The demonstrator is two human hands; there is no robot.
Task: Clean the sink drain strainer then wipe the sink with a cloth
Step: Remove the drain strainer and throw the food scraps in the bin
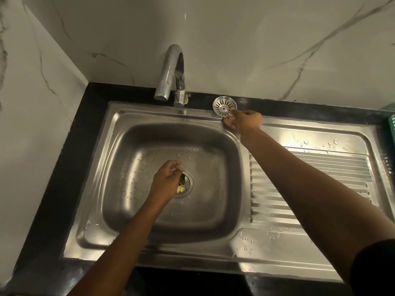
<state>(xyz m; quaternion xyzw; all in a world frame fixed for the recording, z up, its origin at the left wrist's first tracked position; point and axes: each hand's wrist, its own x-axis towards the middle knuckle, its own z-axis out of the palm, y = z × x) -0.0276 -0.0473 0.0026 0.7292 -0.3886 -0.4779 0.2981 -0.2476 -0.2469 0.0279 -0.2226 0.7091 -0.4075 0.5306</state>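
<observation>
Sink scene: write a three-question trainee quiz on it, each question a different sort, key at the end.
1. True or false: the strainer sits in the drain.
2. Which hand is at the drain? A) left hand B) right hand
3. Fill in: food scraps lie in the ____.

Key: 1. False: it rests on the back ledge of the sink, right of the faucet, at the right hand's fingertips. 2. A. 3. drain.
</observation>
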